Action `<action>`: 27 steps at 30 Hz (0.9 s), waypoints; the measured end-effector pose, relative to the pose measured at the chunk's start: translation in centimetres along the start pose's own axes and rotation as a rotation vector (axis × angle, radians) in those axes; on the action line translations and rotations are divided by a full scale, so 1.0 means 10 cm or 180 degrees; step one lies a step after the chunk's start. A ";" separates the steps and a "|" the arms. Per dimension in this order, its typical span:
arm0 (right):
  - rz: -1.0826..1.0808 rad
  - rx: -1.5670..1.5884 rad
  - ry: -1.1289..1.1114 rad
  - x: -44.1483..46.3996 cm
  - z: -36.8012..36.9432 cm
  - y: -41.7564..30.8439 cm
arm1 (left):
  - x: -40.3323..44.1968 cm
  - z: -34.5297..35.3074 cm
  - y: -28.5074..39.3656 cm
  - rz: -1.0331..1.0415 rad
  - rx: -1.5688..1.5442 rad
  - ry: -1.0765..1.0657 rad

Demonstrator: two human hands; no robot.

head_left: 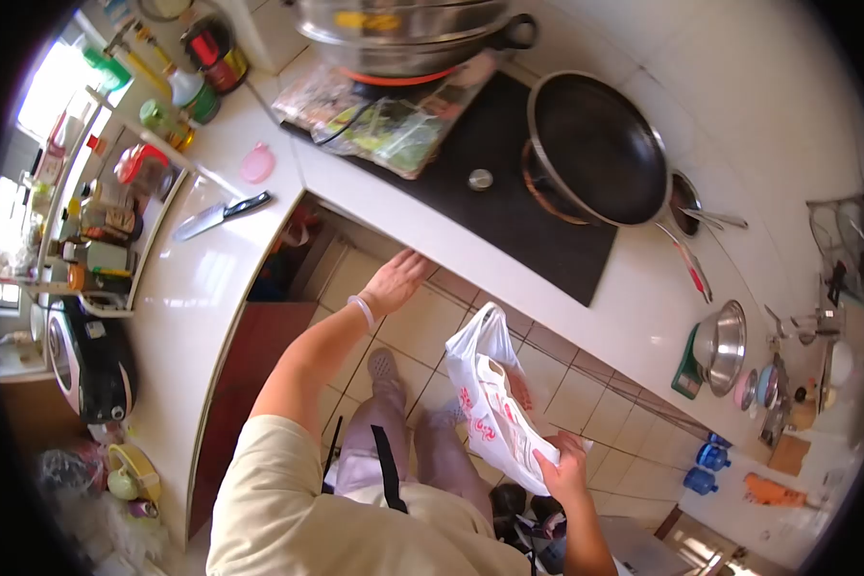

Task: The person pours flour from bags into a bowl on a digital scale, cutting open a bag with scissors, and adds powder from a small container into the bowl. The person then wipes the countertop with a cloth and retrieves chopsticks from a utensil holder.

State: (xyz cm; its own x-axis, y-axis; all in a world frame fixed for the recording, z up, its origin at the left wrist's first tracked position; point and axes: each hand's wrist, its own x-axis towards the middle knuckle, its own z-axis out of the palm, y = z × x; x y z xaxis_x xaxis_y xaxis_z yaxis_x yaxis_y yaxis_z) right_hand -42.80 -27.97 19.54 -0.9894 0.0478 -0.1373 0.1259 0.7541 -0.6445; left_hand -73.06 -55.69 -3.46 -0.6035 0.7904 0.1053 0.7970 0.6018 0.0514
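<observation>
My left hand reaches to the front edge of the counter, its fingers stretched out flat and holding nothing. A light band circles that wrist. On the right, my right hand is closed on the lower end of a white plastic bag with red print. The bag hangs over the tiled floor in front of the counter, one handle loop sticking up. White packaging with red marks shows inside it; the rest of its contents is hidden.
A black wok and a steel steamer stand at the stove. A knife and a pink lid lie on the left counter. A steel bowl sits on a green scale at right.
</observation>
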 end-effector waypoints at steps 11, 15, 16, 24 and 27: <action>0.1302 0.0990 0.0789 -1.07 -1.12 0.47 | -0.08 0.75 0.33 -0.0039 0.2787 -0.2395; 0.1375 0.2256 0.1629 -1.24 -1.50 0.37 | -0.36 0.01 1.03 -0.0480 0.1396 -0.4322; 0.1348 0.2519 0.1829 -1.26 -1.56 0.40 | -0.36 -0.31 1.38 -0.0073 0.0583 -0.4221; 0.0997 0.3767 0.2304 -1.28 -1.96 0.38 | -0.45 -0.40 4.15 -0.1595 -0.6589 -0.4397; 0.0897 0.3955 0.2322 -1.20 -2.02 0.45 | -0.53 -0.30 4.35 -0.1517 -0.7344 -0.2917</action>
State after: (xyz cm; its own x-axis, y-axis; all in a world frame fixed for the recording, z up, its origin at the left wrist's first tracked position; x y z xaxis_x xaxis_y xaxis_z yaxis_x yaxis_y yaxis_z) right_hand -31.83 -11.91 33.46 -0.6913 0.6925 -0.2065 -0.0763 -0.3541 -0.9321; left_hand -35.10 -34.03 1.18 -0.0394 0.9070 -0.4193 -0.8806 0.1668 0.4436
